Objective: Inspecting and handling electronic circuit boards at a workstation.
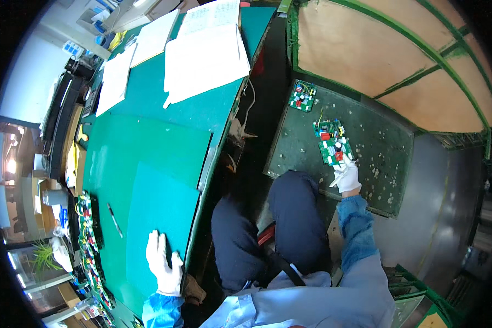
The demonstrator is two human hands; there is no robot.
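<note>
My left hand (pixel 164 267), in a white glove, lies flat on the green mat (pixel 161 205) near the bench's edge, fingers stretched and holding nothing. Away to the right, my gloved right hand (pixel 346 176) grips the near end of a green circuit board (pixel 329 156) with red and white parts. That board is over the dark metal surface (pixel 374 145) of a low cart; whether it rests there or is lifted, I cannot tell. Close to its far end is more green circuitry with a thin yellow wire, perhaps a second board. Another circuit board (pixel 303 95) lies at the cart's far left corner.
Papers (pixel 205 60) cover the far part of the bench. A pen (pixel 115 220) lies left of the mat, beside a row of circuit boards (pixel 87 235). A green-framed panel (pixel 366 46) stands behind the cart. My knees are between bench and cart.
</note>
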